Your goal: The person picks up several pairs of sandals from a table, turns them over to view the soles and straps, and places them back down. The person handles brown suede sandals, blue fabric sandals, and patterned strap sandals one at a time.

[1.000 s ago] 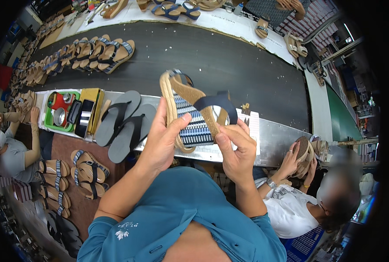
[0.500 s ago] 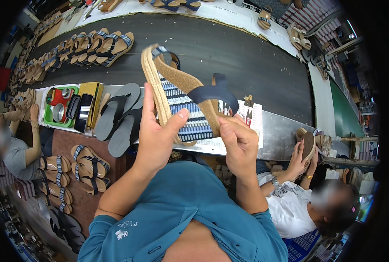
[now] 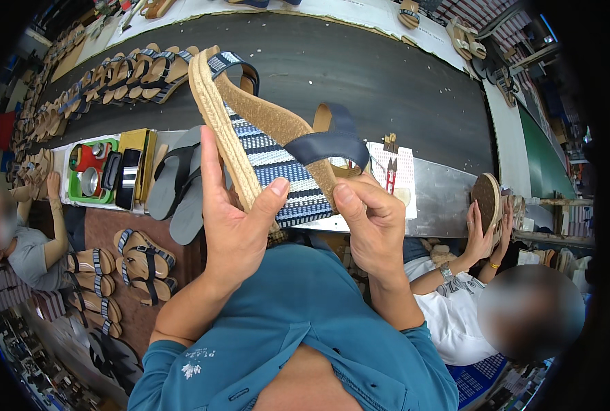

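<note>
Between my two hands is a wedge sandal (image 3: 267, 147), held up on its side over the near edge of the dark belt. Its wedge side has blue, white and black woven stripes, and a pale braided band runs along the sole. A dark navy strap arches over the heel end, and a striped strap sits at the toe end. My left hand (image 3: 240, 209) is closed on the sole, with the thumb pressed on the striped side. My right hand (image 3: 370, 216) pinches the heel end between thumb and fingers.
On the dark belt (image 3: 401, 89) stands a long row of sandals (image 3: 133, 72) at the left. Nearby are a green tray (image 3: 79, 188), a phone (image 3: 128, 177), grey flip-flops (image 3: 181, 185) and red-handled snippers (image 3: 391, 175) on paper. Co-workers sit at both sides; the right one holds a sandal (image 3: 486, 198).
My hands have shifted the sandal slightly left, its toe end moving up and left. The right co-worker's sandal has turned and risen a little.
</note>
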A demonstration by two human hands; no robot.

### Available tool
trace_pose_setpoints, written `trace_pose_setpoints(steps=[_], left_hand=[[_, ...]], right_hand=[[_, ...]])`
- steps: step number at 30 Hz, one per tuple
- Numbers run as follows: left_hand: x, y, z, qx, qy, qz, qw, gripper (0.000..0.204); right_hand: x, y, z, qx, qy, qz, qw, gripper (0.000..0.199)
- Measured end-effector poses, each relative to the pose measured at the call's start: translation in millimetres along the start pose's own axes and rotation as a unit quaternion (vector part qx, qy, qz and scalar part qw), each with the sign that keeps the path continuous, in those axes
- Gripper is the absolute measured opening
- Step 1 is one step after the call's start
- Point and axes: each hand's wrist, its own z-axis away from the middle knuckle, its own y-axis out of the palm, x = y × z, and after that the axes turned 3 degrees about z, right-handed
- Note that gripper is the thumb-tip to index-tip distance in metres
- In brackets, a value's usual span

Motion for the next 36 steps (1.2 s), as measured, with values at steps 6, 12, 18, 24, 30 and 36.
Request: trace_pose_setpoints(steps=[6,12,18,24,30,36], left_hand=[[2.4,-0.6,-0.3,-0.012,-0.004,-0.008,1.0,0.09],[3.4,-1.6,-0.8,-0.02,-0.05,0.033,0.998,0.086],[3.8,-3.3,2.8,-0.024,-0.049,0.025,0.998,0.086],[-7.0,-4.6,5.3,-0.013,-0.082,0.024,0.996,0.086],[-4.9,-7.9,3.4,-0.015,-0.109,0.02,0.994,0.083],[-4.0,-10.2,1.0,-0.015,-0.127,0.019,0.992,0.083]], right_hand=[[-0.2,-0.6,1.0,0.005,0.029,0.007,1.0,0.026],[-2.0,3.4,0.4,-0.011,0.02,0.006,1.0,0.028],[0.5,-2.1,-2.4,0.038,0.023,0.002,0.999,0.025],[9.1,0.4,2.6,0.039,0.053,-0.04,0.997,0.024],[5.3,0.7,1.7,0.037,0.046,-0.022,0.998,0.023],[2.8,3.2,1.5,0.023,0.044,-0.01,0.999,0.024]])
